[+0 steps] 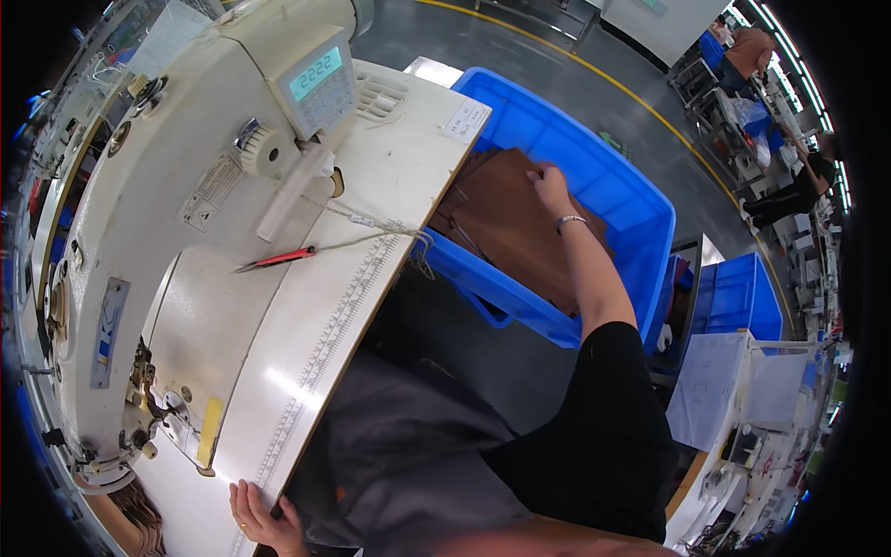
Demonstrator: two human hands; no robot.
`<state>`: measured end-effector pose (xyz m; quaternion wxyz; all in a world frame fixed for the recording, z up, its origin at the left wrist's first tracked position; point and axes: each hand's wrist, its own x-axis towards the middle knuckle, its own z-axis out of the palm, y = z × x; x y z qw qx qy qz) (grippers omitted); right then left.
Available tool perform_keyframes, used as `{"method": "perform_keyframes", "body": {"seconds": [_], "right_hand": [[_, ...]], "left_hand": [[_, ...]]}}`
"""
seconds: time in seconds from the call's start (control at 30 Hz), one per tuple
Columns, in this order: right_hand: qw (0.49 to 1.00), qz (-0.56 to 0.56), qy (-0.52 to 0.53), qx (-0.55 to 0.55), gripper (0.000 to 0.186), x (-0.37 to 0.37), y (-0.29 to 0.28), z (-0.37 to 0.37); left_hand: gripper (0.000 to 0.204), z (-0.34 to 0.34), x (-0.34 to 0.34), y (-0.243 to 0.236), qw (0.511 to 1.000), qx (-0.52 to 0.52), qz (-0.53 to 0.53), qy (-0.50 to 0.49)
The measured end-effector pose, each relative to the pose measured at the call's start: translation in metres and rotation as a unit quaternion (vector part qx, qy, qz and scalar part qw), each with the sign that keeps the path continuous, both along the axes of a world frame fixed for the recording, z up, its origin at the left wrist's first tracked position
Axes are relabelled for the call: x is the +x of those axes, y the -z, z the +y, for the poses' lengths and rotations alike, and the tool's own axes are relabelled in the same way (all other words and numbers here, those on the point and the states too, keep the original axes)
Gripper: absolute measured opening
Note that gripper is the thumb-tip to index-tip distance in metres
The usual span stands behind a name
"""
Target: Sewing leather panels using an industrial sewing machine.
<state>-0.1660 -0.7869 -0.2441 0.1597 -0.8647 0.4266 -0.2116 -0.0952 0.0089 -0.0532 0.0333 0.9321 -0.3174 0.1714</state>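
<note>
My right hand [549, 188] reaches into a large blue plastic bin [640, 200] and rests on a stack of brown fabric pieces [506, 223], fingers curled at the top piece's edge. A silver bracelet sits on that wrist. My left hand [260, 520] lies open on the front edge of the white sewing table [371, 213], near a printed ruler strip [325, 348]. The white industrial sewing machine [176, 223] stands on the table to the left, with its needle area [148, 408] near my left hand.
A red-handled tool [278, 258] lies on the table by the machine. A control panel with a lit display [320, 88] sits on top of the machine. More blue bins [733, 297] and a white table with papers [733, 390] stand to the right. Other workers sit far back right.
</note>
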Motion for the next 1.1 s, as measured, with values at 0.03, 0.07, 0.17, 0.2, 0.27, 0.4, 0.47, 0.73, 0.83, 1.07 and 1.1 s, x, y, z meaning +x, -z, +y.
{"method": "perform_keyframes", "body": {"seconds": [0.03,0.07,0.17,0.2,0.27,0.4,0.47,0.73,0.83,1.07,1.1], "right_hand": [[1.000,-0.001,-0.004,0.002,0.039,0.004,-0.002,0.000],[0.991,-0.056,0.002,0.119,0.034,0.006,-0.006,-0.002],[0.947,-0.179,0.011,0.268,0.027,-0.002,-0.011,-0.003],[0.921,-0.248,0.012,0.301,0.025,-0.007,-0.013,-0.004],[0.942,-0.172,-0.008,0.287,0.026,0.008,-0.013,0.002],[0.986,0.042,-0.023,0.158,0.041,0.018,-0.022,0.002],[0.999,0.020,0.015,0.038,0.054,0.031,-0.020,0.026],[0.926,0.291,-0.219,0.099,0.090,0.035,-0.030,0.161],[0.886,0.382,-0.263,0.000,0.076,0.035,-0.006,0.176],[0.842,0.415,-0.343,0.018,0.067,0.014,-0.023,0.166],[0.833,0.401,-0.381,0.015,0.067,0.019,-0.026,0.167]], "left_hand": [[0.049,0.000,-0.002,-0.001,1.000,0.002,-0.001,-0.004],[0.049,0.001,-0.003,-0.002,1.000,0.005,-0.003,-0.006],[0.049,0.000,0.000,-0.001,1.000,0.003,-0.002,0.001],[0.049,-0.001,0.002,0.001,1.000,-0.001,-0.001,0.009],[0.049,-0.001,-0.005,-0.004,1.000,0.007,-0.007,-0.005],[0.049,-0.002,-0.003,-0.003,1.000,0.012,-0.011,-0.006],[0.050,-0.001,-0.001,-0.002,1.000,0.011,-0.012,0.001],[0.049,-0.001,-0.004,0.001,1.000,0.003,-0.018,0.008],[0.048,0.000,-0.009,-0.006,0.999,0.016,-0.028,-0.010],[0.047,-0.002,0.000,0.002,1.000,-0.004,-0.027,0.007],[0.048,0.004,-0.009,-0.002,0.999,-0.011,-0.036,-0.002]]}}
